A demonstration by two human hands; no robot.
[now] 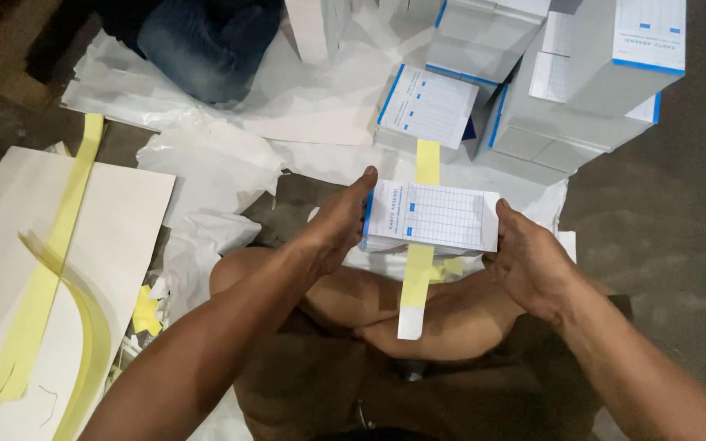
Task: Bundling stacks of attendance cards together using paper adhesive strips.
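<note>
Item: stack of printed cards (433, 216), over the lap | Left hand (338, 224): fingers pressed on its left end | Right hand (529, 257): clamped on right end | Yellow strip (418, 261): lies under stack, ends loose, not yet wrapped | Done: banded stacks (533, 73) piled beyond | Spare strips (38, 278) on white sheet.

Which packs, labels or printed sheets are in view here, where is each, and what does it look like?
Card pack: held between left hand and right hand; white block, blue edge, printed grid.
Yellow strip: runs under the pack, hanging toward the legs; white tip.
Second pack: on floor paper beyond; same look.
Stacked packs: top right; white-grey, blue trim.
White board: left; yellow strips across it.
</note>
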